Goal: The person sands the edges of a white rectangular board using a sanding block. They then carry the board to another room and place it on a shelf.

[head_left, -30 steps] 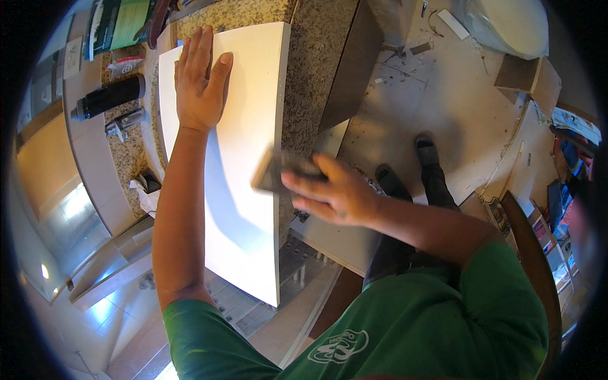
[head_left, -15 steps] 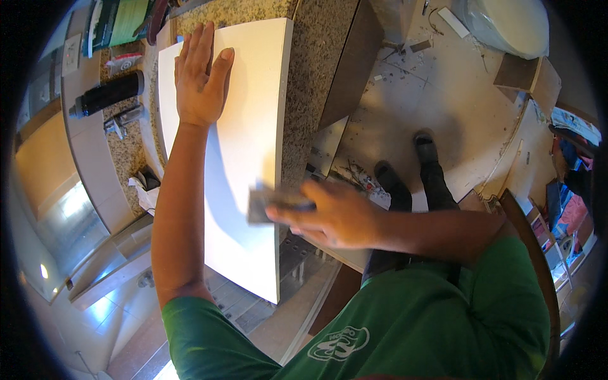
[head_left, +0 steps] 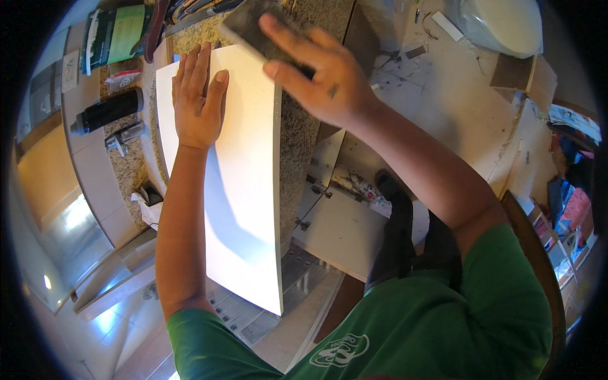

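Note:
A long white board [head_left: 246, 152] lies on the speckled stone countertop [head_left: 303, 114], its near end sticking out past the counter. My left hand [head_left: 199, 104] rests flat on the board's far left part, fingers stretched out. At the board's far right corner, my right hand [head_left: 332, 79] grips a flat, dark grey sanding block [head_left: 247, 28], thumb on the near side and fingers over it. The block is slightly blurred; whether it touches the board's far edge, I cannot tell.
A black bottle [head_left: 107, 109] and a metal tool [head_left: 125, 136] lie left of the board. Several hand tools [head_left: 196, 9] sit beyond it. Debris, a wooden box [head_left: 522, 79] and a plastic-wrapped white roll [head_left: 500, 28] are on the floor at right.
My right hand has swept the sanding block from the board's near right edge away to its far right corner. My left hand stays flat on the board, and the view has shifted slightly.

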Tool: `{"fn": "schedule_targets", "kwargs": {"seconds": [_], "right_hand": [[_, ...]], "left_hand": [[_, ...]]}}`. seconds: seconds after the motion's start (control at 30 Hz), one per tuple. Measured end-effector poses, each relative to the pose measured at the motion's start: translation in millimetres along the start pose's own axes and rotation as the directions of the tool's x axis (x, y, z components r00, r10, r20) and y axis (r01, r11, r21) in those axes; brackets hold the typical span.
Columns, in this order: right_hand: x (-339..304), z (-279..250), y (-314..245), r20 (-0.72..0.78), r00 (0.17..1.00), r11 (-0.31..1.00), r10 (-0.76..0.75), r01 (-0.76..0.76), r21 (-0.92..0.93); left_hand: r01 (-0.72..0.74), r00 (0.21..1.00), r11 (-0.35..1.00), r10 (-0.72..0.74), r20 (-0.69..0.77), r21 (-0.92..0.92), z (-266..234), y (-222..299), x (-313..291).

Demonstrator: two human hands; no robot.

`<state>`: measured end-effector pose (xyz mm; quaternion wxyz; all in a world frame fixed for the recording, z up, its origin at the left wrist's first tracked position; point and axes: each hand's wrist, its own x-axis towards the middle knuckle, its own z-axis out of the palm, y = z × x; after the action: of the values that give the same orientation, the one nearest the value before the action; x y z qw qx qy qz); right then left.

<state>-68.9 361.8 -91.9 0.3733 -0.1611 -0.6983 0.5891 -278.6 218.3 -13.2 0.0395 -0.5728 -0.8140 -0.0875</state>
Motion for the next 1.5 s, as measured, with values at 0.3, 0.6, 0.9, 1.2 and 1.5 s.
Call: {"fn": "schedule_targets", "kwargs": {"seconds": [0.3,0.6,0.9,1.2,1.5], "right_hand": [[-83,6,5,0.161,0.974,0.983,-0.157,0.170,-0.071],[-47,0,1,0.132,0.991,0.990,0.006,0.013,-0.143],[19,-24,-6,0.276,0.941,0.939,0.196,-0.099,-0.330],[-6,-41,-73,0.424,0.897,0.860,0.130,0.111,-0.498],[8,-48,-85,0.503,0.830,0.837,0.240,0.086,-0.540]], "left_hand": [[0.041,0.999,0.999,-0.041,0.002,0.010,0,1,1],[0.061,0.998,0.998,-0.061,0.000,0.010,-2,5,1],[0.070,0.998,0.998,-0.069,-0.012,0.011,-1,6,0],[0.123,0.992,0.992,-0.123,-0.019,0.030,0,6,-3],[0.130,0.992,0.991,-0.130,-0.001,0.044,-1,7,-2]]}}
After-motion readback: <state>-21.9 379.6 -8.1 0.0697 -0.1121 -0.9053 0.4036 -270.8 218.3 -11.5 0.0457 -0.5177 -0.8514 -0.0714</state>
